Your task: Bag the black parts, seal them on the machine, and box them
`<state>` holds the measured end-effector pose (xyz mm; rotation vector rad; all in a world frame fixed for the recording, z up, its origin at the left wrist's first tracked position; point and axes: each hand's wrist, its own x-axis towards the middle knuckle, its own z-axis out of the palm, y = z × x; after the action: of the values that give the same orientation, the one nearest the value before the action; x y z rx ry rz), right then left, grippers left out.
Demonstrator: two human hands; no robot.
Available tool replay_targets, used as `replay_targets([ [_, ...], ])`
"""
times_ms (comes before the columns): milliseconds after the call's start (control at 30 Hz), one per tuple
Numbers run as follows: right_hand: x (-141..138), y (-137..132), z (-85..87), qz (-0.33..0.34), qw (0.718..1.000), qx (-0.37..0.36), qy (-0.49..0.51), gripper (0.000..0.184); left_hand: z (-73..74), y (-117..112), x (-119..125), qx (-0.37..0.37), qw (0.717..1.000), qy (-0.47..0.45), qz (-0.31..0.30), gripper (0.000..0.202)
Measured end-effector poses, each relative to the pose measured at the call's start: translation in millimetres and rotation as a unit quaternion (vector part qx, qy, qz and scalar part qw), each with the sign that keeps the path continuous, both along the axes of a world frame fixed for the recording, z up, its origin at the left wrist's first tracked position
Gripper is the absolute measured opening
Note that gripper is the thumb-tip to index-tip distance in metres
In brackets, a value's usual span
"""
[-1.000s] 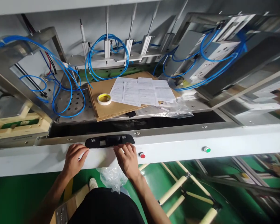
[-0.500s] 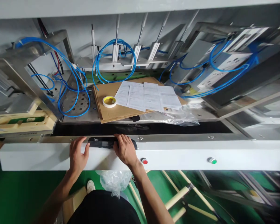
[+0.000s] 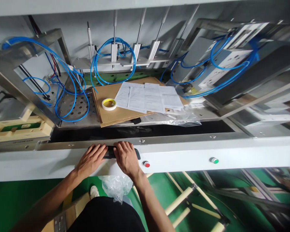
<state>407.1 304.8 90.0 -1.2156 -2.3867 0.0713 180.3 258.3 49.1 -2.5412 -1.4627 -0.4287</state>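
Observation:
My left hand [image 3: 90, 158] and my right hand [image 3: 127, 158] lie side by side on a black latch handle [image 3: 110, 152], which is mostly hidden under my fingers. The handle is mounted on the top edge of a long white metal bar [image 3: 181, 159]. My right fingers curl over the handle, and my left fingers press onto its left end. A red push button [image 3: 147, 164] sits just right of my right hand, and a green push button [image 3: 214, 160] sits farther along the bar.
Beyond the bar, a dark gap lies before a perforated steel plate [image 3: 79, 106]. Cardboard sheets [image 3: 108, 112] carry printed papers [image 3: 146, 96] and a tape roll [image 3: 109, 104]. Blue pneumatic tubing [image 3: 116, 58] loops around steel cylinders. Below the bar are a plastic bag [image 3: 115, 188] and green floor [image 3: 157, 193].
My left hand has slid right from the white bar onto the black handle, close to my right hand. The handle is now more covered, and the view has shifted slightly.

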Motion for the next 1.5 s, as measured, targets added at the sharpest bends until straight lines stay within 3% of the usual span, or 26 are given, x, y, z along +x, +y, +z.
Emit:
replay_targets([
  [133, 3, -31, 3.1, 0.002, 0.997, 0.042, 0.069, 0.041, 14.7, -2, -4, -0.051, 0.998, -0.039, -0.021, 0.047],
  [267, 0, -49, -6.6, 0.027, 0.997, 0.07, 0.03, 0.041, 30.0, 1, -4, -0.096, 0.993, -0.069, -0.029, 0.044],
  [433, -4, -38, -9.7, 0.036, 0.998, 0.049, -0.001, 0.046, 41.0, 8, -5, -0.125, 0.987, -0.08, -0.062, 0.041],
  [633, -5, -13, 9.3, 0.068, 0.996, 0.034, -0.044, 0.032, 50.0, 14, -8, -0.073, 0.991, -0.096, -0.056, 0.05],
  [733, -4, -2, 21.1, 0.068, 0.995, 0.007, -0.067, 0.028, 54.2, 12, -8, -0.047, 0.992, -0.114, -0.035, 0.044],
  [867, -6, 12, 27.4, 0.063, 0.993, -0.069, -0.075, 0.029, 49.4, 12, -8, -0.054, 0.987, -0.151, -0.032, 0.018],
  [1067, -16, 17, 13.4, 0.028, 0.993, -0.083, -0.08, 0.017, 35.4, 17, -5, -0.049, 0.987, -0.15, -0.018, 0.016],
  [1233, -23, 11, 8.2, -0.003, 0.995, -0.062, -0.079, 0.012, 26.9, 14, -3, -0.053, 0.993, -0.11, -0.006, 0.059],
  [1367, -21, 4, 7.2, -0.021, 0.998, -0.033, -0.054, 0.016, 22.0, 10, -2, -0.047, 0.995, -0.087, 0.004, 0.057],
  [1500, -14, -28, -3.2, -0.065, 0.991, 0.028, 0.11, 0.024, 29.1, 8, -4, -0.041, 0.998, -0.053, 0.009, 0.051],
])
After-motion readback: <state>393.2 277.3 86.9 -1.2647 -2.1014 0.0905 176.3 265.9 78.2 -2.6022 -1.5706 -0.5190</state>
